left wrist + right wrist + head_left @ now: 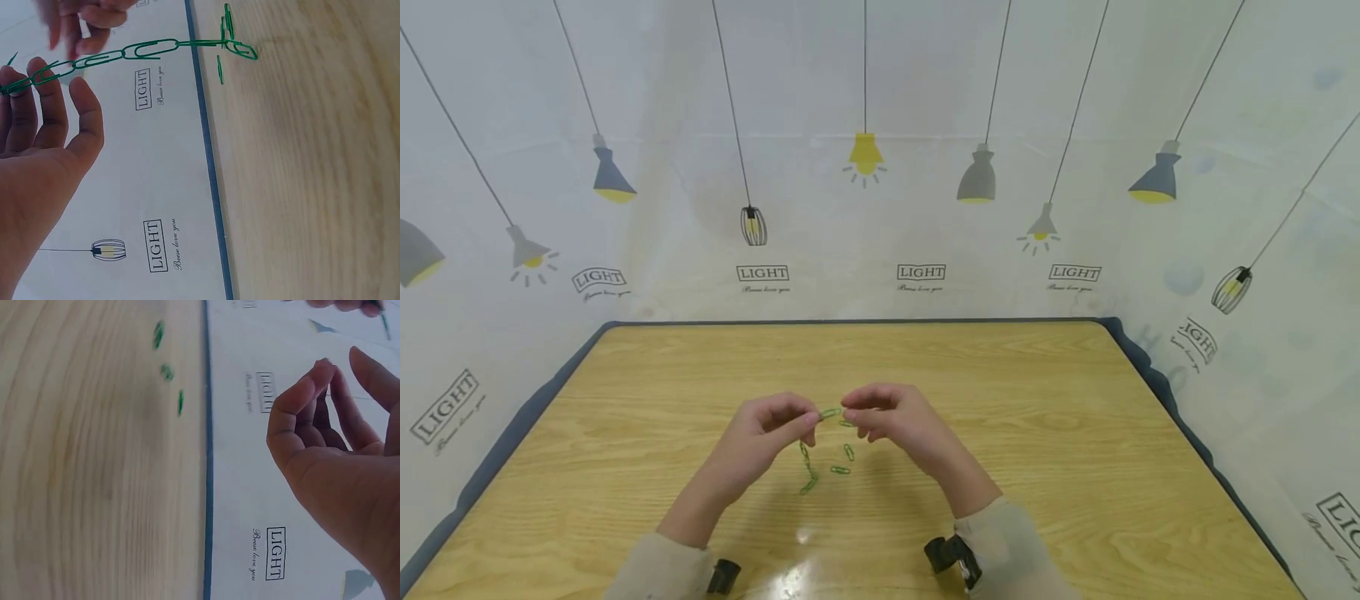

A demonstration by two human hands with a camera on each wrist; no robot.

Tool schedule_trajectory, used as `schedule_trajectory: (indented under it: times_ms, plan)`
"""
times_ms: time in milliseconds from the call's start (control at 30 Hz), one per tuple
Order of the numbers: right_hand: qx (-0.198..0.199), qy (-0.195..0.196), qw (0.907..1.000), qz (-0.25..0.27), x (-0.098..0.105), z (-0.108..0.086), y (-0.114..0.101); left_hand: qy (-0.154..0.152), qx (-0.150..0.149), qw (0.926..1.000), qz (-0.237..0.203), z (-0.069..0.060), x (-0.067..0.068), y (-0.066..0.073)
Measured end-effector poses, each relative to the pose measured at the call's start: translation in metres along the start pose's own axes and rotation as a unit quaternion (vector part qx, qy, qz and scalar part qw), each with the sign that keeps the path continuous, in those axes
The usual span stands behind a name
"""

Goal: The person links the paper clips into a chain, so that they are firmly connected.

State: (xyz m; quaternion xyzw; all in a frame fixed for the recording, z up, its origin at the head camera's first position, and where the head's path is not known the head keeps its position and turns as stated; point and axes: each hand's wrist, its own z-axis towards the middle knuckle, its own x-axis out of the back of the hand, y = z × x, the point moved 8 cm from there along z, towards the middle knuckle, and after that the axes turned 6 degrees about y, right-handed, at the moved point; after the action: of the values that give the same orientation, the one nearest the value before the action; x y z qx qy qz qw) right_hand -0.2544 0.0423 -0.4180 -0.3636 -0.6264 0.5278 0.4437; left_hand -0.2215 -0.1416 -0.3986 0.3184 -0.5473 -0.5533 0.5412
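Note:
Green paper clips linked into a chain (pixel 100 59) hang from my left hand (pixel 763 429), whose thumb and fingertips pinch the upper end. One clip (pixel 831 413) of it sticks out to the right from those fingertips. The chain's lower part (pixel 807 465) trails down towards the table. Just to the right of the projecting clip is my right hand (pixel 898 417). In the right wrist view its fingers bend loosely, the thumb stands apart from them, and nothing shows between. Beneath the hands, loose green paper clips (pixel 848 452) lie on the table, one partly behind the right fingers.
The wood-grain table (pixel 1037 375) has a dark blue border along its far and side edges. A white curtain (pixel 820 92) printed with lamps surrounds it. Small black devices (pixel 951 557) sit at both wrists.

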Motion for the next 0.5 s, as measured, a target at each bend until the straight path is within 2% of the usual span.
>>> schedule_trajectory:
  times_ms: [100,167,267,500]
  plan:
    - [0.011,0.004,0.9976,-0.068,0.004,0.011,0.007,-0.002,-0.004,1.0000,-0.003,-0.001,0.001,-0.003]
    - [0.013,0.003,0.9957,-0.092,0.006,0.019,0.012,-0.004,-0.005,1.0000,-0.004,-0.001,0.001,-0.005]
    - [0.007,0.000,0.9934,-0.115,0.010,0.032,0.020,-0.010,-0.003,0.9999,-0.008,-0.001,0.002,-0.009]
    - [-0.039,-0.009,0.9895,-0.139,0.017,0.052,0.043,-0.026,0.005,0.9994,-0.022,-0.002,0.005,-0.021]
